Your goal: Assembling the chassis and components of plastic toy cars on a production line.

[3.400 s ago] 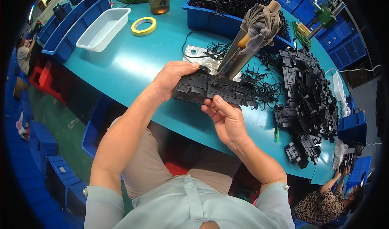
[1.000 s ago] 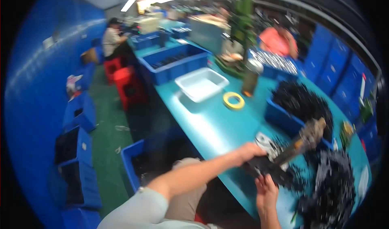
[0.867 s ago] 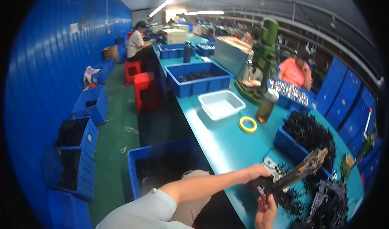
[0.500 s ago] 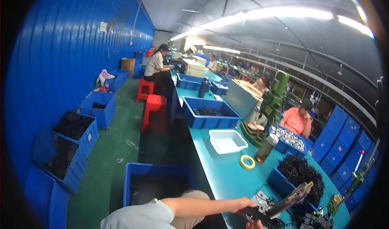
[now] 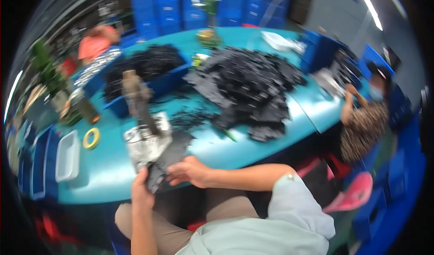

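Observation:
My left hand (image 5: 142, 189) is closed round the near end of a dark, flat molded plastic piece (image 5: 176, 149), held at the table's front edge. Beside that piece my right hand (image 5: 192, 171) has its fingers stretched out and apart, the tips at or against its edge; blur hides the exact contact. Just beyond stands an upright tool or post (image 5: 141, 103) with a worn, wrapped top, on a whitish sheet (image 5: 142, 144). Small black scraps (image 5: 192, 117) lie scattered to its right.
A large heap of black flat pieces (image 5: 248, 85) covers the middle of the teal table (image 5: 108, 178). A blue bin (image 5: 169, 85) holds thin black parts. At left are yellow tape (image 5: 91, 138) and a white tray (image 5: 68, 155). A masked co-worker (image 5: 368, 112) sits at right.
The view has swung right, bringing the black heap and the masked co-worker into sight. The dark piece stays in my left hand; my right arm now shows across the front.

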{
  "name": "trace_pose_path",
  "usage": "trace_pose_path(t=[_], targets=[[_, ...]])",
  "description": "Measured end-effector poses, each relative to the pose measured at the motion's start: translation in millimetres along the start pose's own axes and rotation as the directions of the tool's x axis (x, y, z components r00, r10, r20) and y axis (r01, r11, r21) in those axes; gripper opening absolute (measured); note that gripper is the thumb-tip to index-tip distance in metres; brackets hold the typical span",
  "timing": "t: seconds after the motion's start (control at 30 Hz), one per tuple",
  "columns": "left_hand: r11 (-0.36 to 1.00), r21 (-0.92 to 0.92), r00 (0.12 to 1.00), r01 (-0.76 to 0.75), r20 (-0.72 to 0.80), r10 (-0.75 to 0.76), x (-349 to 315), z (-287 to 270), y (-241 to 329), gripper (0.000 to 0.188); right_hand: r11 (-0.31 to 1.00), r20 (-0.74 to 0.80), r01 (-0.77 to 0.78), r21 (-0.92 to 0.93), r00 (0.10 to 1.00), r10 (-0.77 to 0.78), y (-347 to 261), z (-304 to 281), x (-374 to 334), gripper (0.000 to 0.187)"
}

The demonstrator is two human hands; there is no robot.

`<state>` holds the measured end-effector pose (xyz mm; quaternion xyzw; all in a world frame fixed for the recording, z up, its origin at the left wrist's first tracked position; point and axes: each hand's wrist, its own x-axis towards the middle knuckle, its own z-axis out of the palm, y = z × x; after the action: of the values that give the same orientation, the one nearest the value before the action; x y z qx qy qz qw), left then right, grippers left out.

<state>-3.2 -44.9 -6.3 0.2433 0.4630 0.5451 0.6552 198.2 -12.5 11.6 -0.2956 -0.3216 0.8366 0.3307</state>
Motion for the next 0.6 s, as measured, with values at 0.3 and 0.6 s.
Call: trace_pose_path(t=[0.3,0.6], targets=[[0.987,-0.15,0.934,-0.052,0.343,0.101,-17,28,-12,0.041,0.915,0.129,0.314,-0.252,0.948,-0.29,-6,-16,-64,0.03],[0.988,-0.142,0.946,-0.058,0.309,0.099,-41,37,-15,0.051,0.466,0.326,0.64,-0.611,0.74,-0.589,5,-24,-65,0.027]])
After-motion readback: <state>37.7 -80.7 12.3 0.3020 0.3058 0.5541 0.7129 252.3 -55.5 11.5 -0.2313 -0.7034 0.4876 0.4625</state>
